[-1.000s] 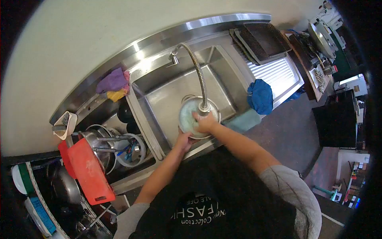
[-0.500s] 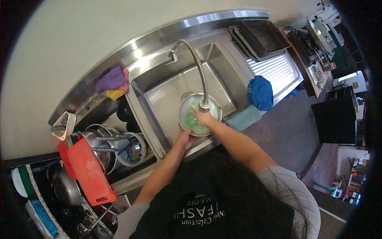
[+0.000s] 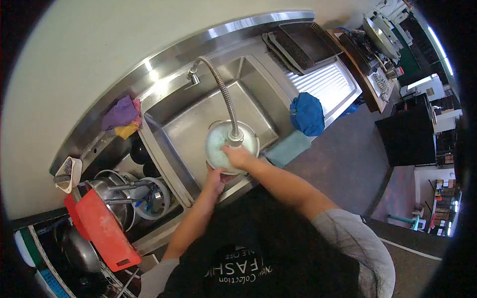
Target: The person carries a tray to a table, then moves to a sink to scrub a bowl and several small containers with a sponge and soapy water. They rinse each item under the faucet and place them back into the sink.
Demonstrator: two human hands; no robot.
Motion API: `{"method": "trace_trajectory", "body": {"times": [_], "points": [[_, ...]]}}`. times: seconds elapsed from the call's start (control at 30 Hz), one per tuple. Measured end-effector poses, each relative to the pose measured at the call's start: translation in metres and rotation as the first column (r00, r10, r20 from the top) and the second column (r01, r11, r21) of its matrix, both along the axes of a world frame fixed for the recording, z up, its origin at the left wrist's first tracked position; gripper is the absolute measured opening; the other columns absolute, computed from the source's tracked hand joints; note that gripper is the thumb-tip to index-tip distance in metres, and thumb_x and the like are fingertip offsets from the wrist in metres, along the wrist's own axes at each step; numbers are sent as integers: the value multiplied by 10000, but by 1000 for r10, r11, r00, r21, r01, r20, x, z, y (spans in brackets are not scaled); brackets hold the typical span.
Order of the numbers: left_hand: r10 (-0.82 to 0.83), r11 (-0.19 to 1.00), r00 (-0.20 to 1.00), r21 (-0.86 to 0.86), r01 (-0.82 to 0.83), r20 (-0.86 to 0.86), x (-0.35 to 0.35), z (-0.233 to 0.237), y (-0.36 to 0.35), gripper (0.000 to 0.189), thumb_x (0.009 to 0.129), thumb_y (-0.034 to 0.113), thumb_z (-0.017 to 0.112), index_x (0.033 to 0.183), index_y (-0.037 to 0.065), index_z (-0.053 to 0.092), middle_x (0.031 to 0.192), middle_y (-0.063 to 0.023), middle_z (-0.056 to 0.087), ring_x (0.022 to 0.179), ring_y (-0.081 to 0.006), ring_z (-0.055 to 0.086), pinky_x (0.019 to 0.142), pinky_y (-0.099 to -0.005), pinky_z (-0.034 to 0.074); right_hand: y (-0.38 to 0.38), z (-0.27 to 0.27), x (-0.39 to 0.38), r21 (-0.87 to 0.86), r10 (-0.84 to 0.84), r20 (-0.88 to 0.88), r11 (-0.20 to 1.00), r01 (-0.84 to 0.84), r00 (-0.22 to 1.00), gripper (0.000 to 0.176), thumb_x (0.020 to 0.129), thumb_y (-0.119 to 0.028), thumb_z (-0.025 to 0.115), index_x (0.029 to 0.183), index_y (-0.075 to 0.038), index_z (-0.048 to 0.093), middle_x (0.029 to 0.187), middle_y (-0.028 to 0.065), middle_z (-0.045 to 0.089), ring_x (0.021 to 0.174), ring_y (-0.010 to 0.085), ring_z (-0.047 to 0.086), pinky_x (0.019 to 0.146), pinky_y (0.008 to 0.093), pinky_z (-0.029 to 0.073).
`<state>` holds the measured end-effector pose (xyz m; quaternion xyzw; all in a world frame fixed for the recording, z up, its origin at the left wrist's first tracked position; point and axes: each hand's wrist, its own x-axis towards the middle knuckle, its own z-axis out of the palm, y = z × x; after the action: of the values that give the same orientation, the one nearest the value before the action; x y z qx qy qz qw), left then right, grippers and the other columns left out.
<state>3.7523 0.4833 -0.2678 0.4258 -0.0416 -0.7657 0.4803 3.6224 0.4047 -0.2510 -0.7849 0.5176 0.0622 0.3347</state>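
A round pot (image 3: 257, 151) with a loop handle sits at the near side of the steel sink (image 3: 198, 119), with pale green suds inside. My left hand (image 3: 215, 180) grips its near-left rim, fingers partly hidden behind the wall. Inside the pot, my right hand (image 3: 239, 158) is closed and pressed toward the suds. Its fingertips and anything in them are hidden. Directly above the pot hangs the spray head (image 3: 235, 139) of a flexible metal faucet (image 3: 226, 92), close over my right hand.
Left of the sink stand stacked pots (image 3: 112, 191), a utensil bucket (image 3: 158, 203) and a red cutting board (image 3: 104, 223). Cloths (image 3: 120, 115) lie on the left ledge. To the right are a blue cloth bundle (image 3: 307, 114), a grey-green cloth (image 3: 288, 149) and dark trays (image 3: 308, 44).
The view has shifted, so the sink appears farther left. My right hand has moved within the pot, and the brighter green patch beside it no longer shows. My left hand keeps its hold.
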Motion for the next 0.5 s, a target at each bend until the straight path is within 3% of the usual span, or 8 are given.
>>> {"method": "trace_trajectory", "body": {"times": [0.1,0.2,0.3,0.33,0.43,0.47,0.5], "points": [[6,1000,1000,4,-5,-23,-2,-7,-8,733,735,-42,464,1333,236,146,1255,-153,386,1035,-378,530,749,-522,537,-6,-9,-4,-240,-62,373,957,161,926,408,784,-120,573,1188,-149,518,1191,180,526,1058,356,525,892,405,419],[8,1000,1000,-16,-8,-23,-12,-7,-18,737,738,-44,460,1336,244,142,1250,-155,388,1021,-376,539,744,-524,539,-28,-27,-18,-35,-245,676,931,363,695,294,736,-152,642,1018,-79,604,960,198,627,915,358,593,817,396,458],[1,998,998,-65,-5,-55,-23,-13,-30,725,751,-43,448,1341,246,143,1253,-162,388,995,-377,554,738,-523,541,-58,-23,-33,37,-336,445,933,358,830,354,701,-129,669,1035,-36,596,905,201,632,877,334,610,790,392,463],[-5,997,999,-83,1,-54,-29,-9,-35,720,755,-40,445,1343,247,145,1255,-164,389,986,-376,560,737,-521,542,-57,24,-36,22,-377,386,916,400,842,325,713,-206,675,953,4,614,861,231,633,844,367,616,743,397,486],[-6,995,1000,-101,4,-22,-53,11,-44,705,765,-35,435,1349,235,147,1263,-165,390,970,-374,569,734,-506,547,-80,1,-48,71,-601,255,793,605,757,412,733,-339,647,935,19,621,868,231,633,833,387,609,755,425,481],[-6,994,1000,-106,5,-4,-61,16,-48,700,768,-33,432,1351,228,148,1266,-165,390,967,-374,571,733,-500,548,-82,26,-54,13,-598,178,795,606,781,485,738,-449,609,918,1,632,906,234,617,869,383,593,795,431,467],[-18,995,1000,-96,17,-18,-67,9,-51,701,765,-33,436,1352,220,146,1267,-166,390,968,-374,571,732,-496,550,-86,28,-63,-89,-447,202,878,471,871,499,732,-453,613,935,3,624,908,232,607,882,371,586,804,431,457]]}}
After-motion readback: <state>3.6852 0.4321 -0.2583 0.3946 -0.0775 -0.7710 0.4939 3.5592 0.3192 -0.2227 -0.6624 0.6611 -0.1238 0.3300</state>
